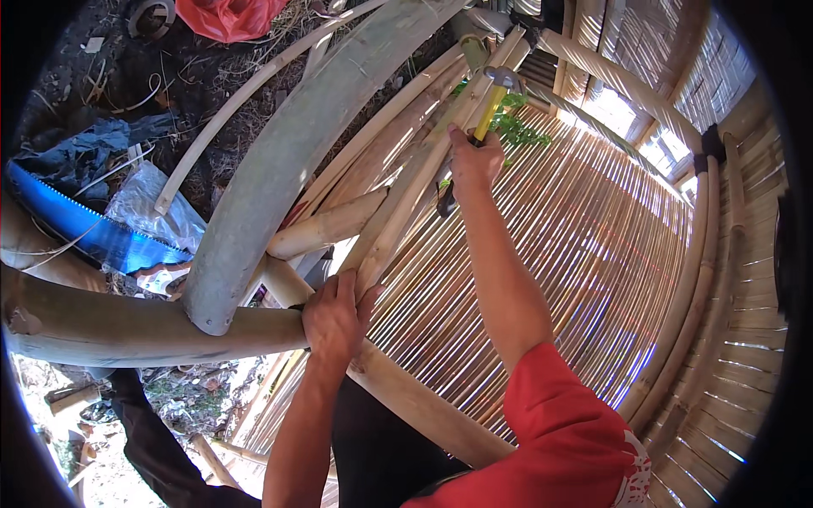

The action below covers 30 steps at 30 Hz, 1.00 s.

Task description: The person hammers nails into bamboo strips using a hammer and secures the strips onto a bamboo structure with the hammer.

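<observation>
My right hand (pixel 476 165) is wrapped round the yellow handle of a hammer (pixel 489 114), its metal head pointing away from me, over a long split bamboo strip (pixel 415 193). That strip slants from the upper middle down toward my left hand (pixel 333 320). Fingers of the left hand lie curled over the strip's lower end, thumb to its right, where it meets a horizontal bamboo pole (pixel 144 326). A short bamboo piece (pixel 330 224) joins the strip from the left. Below my right hand is a small dark object (pixel 446 201) I cannot make out.
A thick bamboo pole (pixel 284 152) crosses on the left. Beyond it lie a blue toothed saw blade (pixel 93 229), clear plastic (pixel 152 196) and a red plastic bag (pixel 230 15). A slatted bamboo surface (pixel 559 245) and woven wall (pixel 749 279) fill the right. A dark-clothed leg (pixel 157 449) shows lower left.
</observation>
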### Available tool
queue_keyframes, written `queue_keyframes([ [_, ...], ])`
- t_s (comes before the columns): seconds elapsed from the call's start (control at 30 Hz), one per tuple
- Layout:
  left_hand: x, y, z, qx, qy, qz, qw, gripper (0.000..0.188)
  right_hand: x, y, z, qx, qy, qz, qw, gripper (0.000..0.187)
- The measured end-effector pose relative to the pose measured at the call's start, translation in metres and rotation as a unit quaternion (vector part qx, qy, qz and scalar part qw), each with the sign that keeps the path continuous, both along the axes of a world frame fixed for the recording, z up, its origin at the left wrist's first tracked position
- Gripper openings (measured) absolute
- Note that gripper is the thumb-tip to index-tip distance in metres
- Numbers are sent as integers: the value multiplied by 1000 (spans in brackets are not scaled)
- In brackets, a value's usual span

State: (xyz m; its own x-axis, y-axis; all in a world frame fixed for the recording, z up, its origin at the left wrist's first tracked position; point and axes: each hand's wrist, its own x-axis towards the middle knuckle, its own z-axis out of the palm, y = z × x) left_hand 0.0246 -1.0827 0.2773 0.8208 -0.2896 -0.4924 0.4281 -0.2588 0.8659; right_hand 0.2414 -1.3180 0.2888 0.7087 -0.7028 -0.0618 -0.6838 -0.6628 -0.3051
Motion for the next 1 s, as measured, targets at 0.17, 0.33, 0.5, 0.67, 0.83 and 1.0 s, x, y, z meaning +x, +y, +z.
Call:
queue_keyframes([
  [0.17, 13, 26, 20, -182, 21, 27, 983, 33, 2, 28, 64, 170, -76, 3, 983, 22],
  [0.33, 30, 132, 42, -257, 141, 114, 949, 35, 28, 72, 153, 232, -72, 112, 964, 31],
  [0.5, 54, 265, 33, -135, 64, 386, 910, 54, 101, 64, 197, 329, -4, 237, 914, 41],
  [0.67, 43, 369, 30, -60, 64, 424, 902, 58, 117, 126, 196, 346, 67, 283, 892, 40],
  [0.83, 66, 423, 31, -89, 137, 557, 815, 77, 105, 144, 148, 343, 398, 327, 785, 49],
  [1.0, 69, 453, 16, 143, -13, 539, 830, 81, 52, 178, 135, 303, 551, 353, 693, 41],
])
